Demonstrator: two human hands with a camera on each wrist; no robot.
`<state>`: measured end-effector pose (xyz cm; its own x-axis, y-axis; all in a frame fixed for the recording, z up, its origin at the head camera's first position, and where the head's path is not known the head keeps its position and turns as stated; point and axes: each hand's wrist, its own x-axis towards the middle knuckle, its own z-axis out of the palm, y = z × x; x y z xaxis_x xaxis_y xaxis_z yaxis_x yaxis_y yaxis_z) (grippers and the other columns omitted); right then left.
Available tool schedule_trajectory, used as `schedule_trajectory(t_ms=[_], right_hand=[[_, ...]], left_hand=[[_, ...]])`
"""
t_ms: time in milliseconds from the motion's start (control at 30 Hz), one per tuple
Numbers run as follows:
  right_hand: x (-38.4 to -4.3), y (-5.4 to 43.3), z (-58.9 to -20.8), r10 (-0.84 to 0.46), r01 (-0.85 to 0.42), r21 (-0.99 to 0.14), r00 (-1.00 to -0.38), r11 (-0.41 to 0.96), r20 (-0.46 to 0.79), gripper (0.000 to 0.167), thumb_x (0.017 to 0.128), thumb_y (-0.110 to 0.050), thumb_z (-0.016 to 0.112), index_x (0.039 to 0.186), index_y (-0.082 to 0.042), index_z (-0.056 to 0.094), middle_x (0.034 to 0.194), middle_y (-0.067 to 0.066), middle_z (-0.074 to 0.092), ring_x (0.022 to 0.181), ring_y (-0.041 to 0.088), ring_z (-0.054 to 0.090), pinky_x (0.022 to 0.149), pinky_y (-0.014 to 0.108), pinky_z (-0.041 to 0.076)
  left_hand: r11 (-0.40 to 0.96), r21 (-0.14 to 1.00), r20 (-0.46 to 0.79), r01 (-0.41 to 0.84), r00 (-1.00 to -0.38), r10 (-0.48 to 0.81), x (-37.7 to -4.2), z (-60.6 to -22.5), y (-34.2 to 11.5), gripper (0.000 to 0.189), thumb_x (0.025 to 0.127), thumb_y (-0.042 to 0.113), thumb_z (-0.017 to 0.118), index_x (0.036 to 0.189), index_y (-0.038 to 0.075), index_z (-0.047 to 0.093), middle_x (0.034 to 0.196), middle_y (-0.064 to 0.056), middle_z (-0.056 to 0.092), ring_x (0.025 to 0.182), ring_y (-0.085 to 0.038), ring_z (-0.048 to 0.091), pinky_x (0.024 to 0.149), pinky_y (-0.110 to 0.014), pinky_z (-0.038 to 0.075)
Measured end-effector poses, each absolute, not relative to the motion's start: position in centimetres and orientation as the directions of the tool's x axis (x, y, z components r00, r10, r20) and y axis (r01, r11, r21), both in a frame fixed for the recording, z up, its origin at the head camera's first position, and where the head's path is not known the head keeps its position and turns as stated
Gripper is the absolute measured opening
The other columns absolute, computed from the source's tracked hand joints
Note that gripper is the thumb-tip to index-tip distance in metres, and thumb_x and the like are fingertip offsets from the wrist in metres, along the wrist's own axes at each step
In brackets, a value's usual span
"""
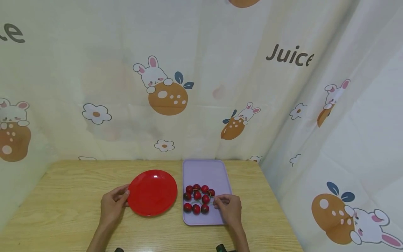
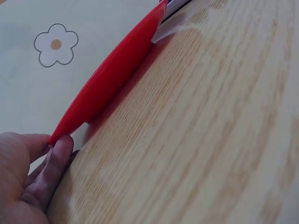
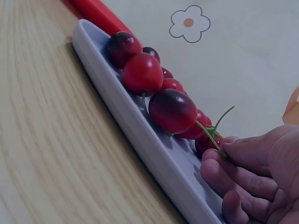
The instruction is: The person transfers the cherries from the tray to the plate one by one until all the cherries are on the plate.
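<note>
My left hand (image 1: 114, 204) pinches the left rim of a round red plate (image 1: 152, 192), thumb above and fingers beneath. In the left wrist view the plate (image 2: 114, 70) is seen edge-on, its rim between thumb and fingertips. My right hand (image 1: 229, 208) is over the right side of a pale purple tray (image 1: 204, 171) that bears several dark red cherries (image 1: 197, 195). Its thumb and forefinger pinch the green stem (image 3: 211, 137) of a cherry (image 3: 173, 111) in the right wrist view. That cherry is among the others, at the tray's near side.
Plate and tray stand side by side on a light wooden table (image 1: 72, 196), with a narrow gap between them. Behind the table and to its right hangs a cream curtain (image 1: 201, 70) printed with rabbits, fruit and flowers. Two small dark objects (image 1: 221, 247) show at the bottom edge.
</note>
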<state>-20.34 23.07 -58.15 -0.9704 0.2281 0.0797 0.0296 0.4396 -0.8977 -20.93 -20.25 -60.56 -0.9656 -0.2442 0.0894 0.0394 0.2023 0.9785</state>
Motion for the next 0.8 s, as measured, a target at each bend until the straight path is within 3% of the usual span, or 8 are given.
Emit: schedule_trajectory(t_ms=[367,633,800], right_hand=[[-20.24,22.95,-57.25,0.249,0.073,-0.961,-0.969,0.265,-0.005,0.019,0.099,-0.01,0.081,0.1,0.01,0.08,0.084,0.022,0.082,0.063,0.019,0.079,0.071,0.007,0.056],[-20.31,23.0,-57.42,0.254,0.08,-0.981,-0.966,0.174,-0.034,0.023,0.099,-0.007,0.08,0.104,0.015,0.077,0.086,0.027,0.081,0.063,0.014,0.076,0.068,0.011,0.06],[-20.09,22.81,-57.33,0.276,0.118,-0.984,-0.958,0.136,-0.077,0.022,0.098,-0.006,0.08,0.104,0.015,0.077,0.082,0.022,0.081,0.063,0.013,0.076,0.063,0.015,0.06]], left_hand=[[0.213,0.977,0.084,0.029,-0.963,-0.256,-21.01,-60.18,-20.11,0.031,0.106,0.005,0.07,0.136,-0.002,0.073,0.119,-0.024,0.074,0.077,-0.002,0.073,0.065,-0.027,0.071],[0.216,0.976,0.088,0.033,-0.964,-0.249,-21.09,-60.24,-20.18,0.032,0.107,0.006,0.07,0.137,-0.004,0.072,0.119,-0.024,0.074,0.078,-0.002,0.074,0.066,-0.028,0.071],[0.216,0.976,0.075,0.02,-0.966,-0.249,-20.96,-60.39,-20.24,0.031,0.107,0.005,0.069,0.137,-0.002,0.072,0.122,-0.025,0.074,0.079,-0.002,0.074,0.067,-0.028,0.071]])
